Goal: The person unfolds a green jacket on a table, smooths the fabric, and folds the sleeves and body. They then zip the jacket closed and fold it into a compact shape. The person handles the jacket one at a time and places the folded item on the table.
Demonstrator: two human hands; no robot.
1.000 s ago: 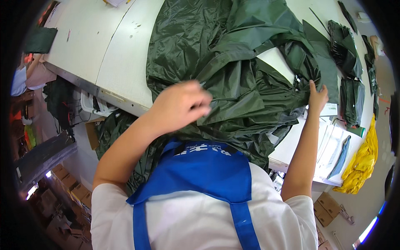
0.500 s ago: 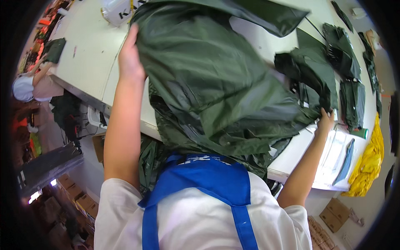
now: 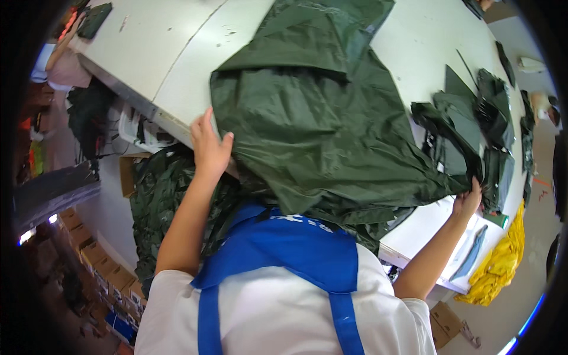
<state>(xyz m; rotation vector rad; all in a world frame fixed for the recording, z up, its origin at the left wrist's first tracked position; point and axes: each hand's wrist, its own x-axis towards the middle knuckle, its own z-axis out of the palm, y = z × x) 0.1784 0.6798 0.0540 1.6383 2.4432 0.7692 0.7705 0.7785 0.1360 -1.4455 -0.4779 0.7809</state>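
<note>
A dark green waterproof garment, like a raincoat (image 3: 307, 118), lies spread and creased over the white table (image 3: 183, 65), its near part hanging over the front edge against my blue apron. At its left edge is my left hand (image 3: 212, 148), open, with thumb and fingers apart, beside or lightly touching the fabric. On the right, my right hand (image 3: 469, 198) is closed on a gathered, narrowing end of the same green garment. Its fingertips are partly hidden by the cloth.
Folded dark green pieces (image 3: 497, 112) lie along the table's right side. A yellow garment (image 3: 497, 260) hangs at the right end. Below the left edge sit a white basket (image 3: 142, 130) and a heap of green cloth (image 3: 160, 207). Another person (image 3: 65, 65) works at far left.
The lifted green garment has come down flat onto the table. My left hand has dropped toward me and opened off the fabric. My right hand keeps its hold, slightly lower.
</note>
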